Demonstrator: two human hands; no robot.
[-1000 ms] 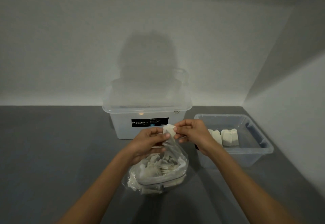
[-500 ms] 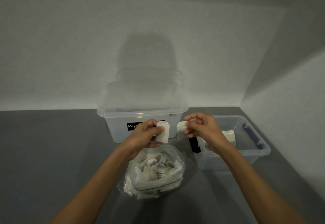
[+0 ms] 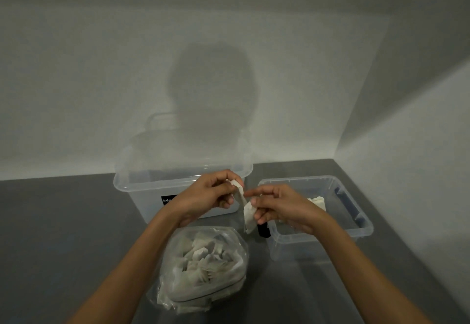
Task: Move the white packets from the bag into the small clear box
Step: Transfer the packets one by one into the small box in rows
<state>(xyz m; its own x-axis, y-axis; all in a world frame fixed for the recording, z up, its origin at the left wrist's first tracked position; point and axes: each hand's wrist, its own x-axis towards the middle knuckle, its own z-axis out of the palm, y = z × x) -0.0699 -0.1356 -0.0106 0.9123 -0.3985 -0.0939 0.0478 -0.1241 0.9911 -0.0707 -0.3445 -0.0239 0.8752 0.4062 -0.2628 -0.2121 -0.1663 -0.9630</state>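
Note:
An open clear plastic bag [image 3: 203,267] full of white packets lies on the grey table below my hands. My left hand [image 3: 208,196] pinches a white packet [image 3: 237,189] at its top. My right hand [image 3: 282,208] pinches another white packet [image 3: 248,215] that hangs just below and to the right of the first; the two packets touch or nearly touch. Both hands hover above the table, between the bag and the small clear box [image 3: 351,229] on the right. Some white packets [image 3: 318,201] lie inside that box, partly hidden by my right hand.
A large clear storage box [image 3: 142,183] with a black label and a lid stands at the back centre against the wall. A wall closes the right side just beyond the small box. A small dark object [image 3: 263,231] sits at the small box's left corner.
The hands drew one packet each out of the bag, first apart, now closer together again. The view has tilted, so everything sits lower in the frame.

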